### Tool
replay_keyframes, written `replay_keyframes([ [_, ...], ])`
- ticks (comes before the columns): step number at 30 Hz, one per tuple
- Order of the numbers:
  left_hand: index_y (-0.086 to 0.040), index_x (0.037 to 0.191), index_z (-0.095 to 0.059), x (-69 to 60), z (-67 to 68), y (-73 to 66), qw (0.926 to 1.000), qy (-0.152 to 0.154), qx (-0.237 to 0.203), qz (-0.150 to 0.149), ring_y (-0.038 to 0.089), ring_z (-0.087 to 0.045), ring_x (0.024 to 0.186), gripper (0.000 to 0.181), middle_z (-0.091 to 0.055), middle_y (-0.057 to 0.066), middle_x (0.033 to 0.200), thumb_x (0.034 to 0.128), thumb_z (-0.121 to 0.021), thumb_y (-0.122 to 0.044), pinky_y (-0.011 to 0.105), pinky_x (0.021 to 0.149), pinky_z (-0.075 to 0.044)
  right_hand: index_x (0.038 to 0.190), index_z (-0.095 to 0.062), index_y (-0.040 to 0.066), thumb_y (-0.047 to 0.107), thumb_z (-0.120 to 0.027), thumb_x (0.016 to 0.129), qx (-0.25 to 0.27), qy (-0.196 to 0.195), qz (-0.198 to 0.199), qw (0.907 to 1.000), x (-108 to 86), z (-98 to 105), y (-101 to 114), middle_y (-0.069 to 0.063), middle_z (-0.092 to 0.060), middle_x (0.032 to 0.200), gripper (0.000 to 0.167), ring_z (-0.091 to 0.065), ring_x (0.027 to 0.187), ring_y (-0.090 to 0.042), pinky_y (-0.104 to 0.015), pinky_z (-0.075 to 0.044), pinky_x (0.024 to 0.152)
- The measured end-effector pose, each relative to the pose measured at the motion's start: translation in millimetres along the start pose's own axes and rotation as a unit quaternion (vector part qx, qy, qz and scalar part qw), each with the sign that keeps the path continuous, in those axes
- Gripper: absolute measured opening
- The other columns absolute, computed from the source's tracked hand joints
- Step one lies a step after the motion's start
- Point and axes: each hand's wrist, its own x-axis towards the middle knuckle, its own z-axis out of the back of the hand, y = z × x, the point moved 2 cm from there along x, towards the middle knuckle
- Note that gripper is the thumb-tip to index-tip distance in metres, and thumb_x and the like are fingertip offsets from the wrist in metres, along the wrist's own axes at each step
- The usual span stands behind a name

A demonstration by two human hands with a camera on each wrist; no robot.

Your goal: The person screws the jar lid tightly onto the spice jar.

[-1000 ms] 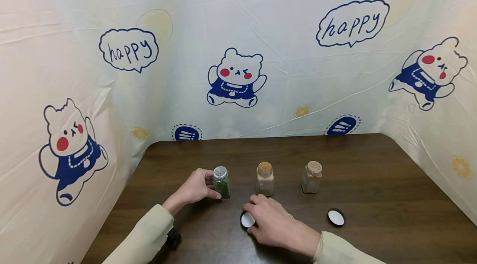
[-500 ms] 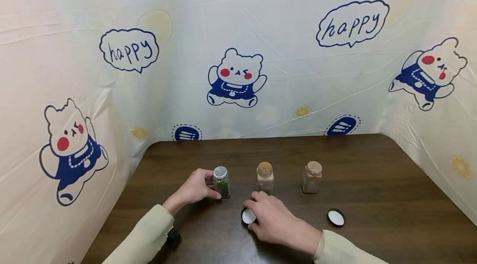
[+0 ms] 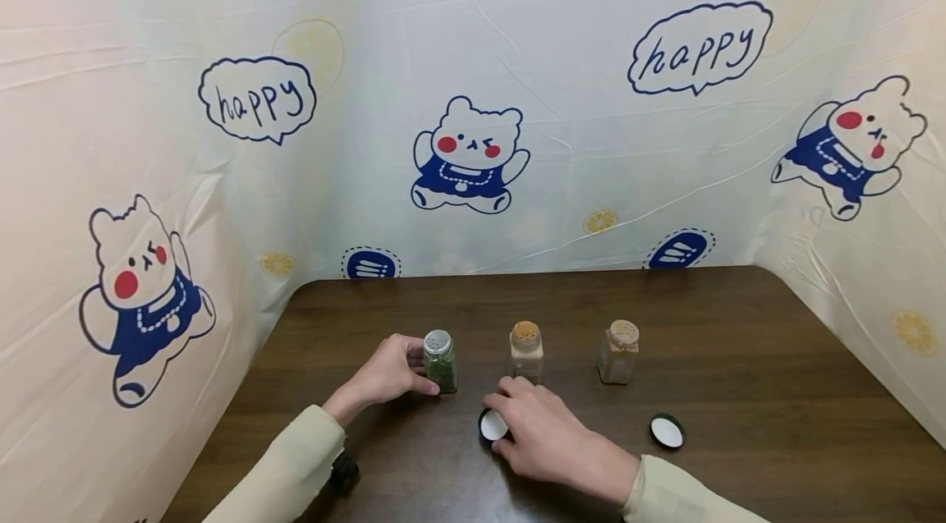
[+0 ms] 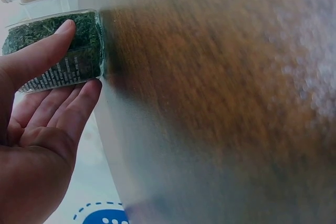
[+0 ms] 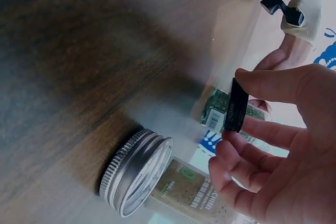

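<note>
From the head view, the herb jar (image 3: 441, 373), full of green flakes under a pierced silver top, stands upright on the brown table (image 3: 421, 474). The left hand (image 3: 388, 371) grips it from its left side, thumb low at the front, other fingers behind. The pale jar (image 3: 527, 354), with an orange-dusted top, stands to the right of the herb jar, and the third jar (image 3: 617, 359) farther right. To the right of the herb jar and nearer the viewer, the right hand (image 3: 543, 434) pinches the black lid (image 3: 491, 427), its white lining upward. A second lid (image 3: 668, 431), dark-rimmed and white inside, lies well to the right of the herb jar. Beyond the herb jar hangs a cloth backdrop (image 3: 576, 129) printed with bears.

From the left wrist, the left thumb lies across one side of the herb jar, and the fingers support the opposite side. The pale jar shows beside it.

From the right wrist, the right thumb and fingers pinch the black lid, which overlaps the herb jar; whether it touches the table I cannot tell. A ridged silver lid (image 5: 135, 172) sits apart from the herb jar, by the pale jar.
</note>
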Motion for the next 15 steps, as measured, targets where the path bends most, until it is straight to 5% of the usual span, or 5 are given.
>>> replay_keyframes([
  [15,0.004,0.123,-0.073,-0.1,0.3,1.2,1.0,-0.001,-0.001,0.003,0.032,-0.074,0.107,0.051,-0.076,0.016,0.116,0.0759,-0.092,0.006,0.044,0.091,-0.061,0.121,-0.074,0.011,0.027,-0.086,0.088,0.002,-0.003,-0.002,1.0,0.4,4.2,-0.5,0.002,-0.064,0.108,0.039,-0.061,0.099,-0.017,-0.039,-0.056,0.078],
])
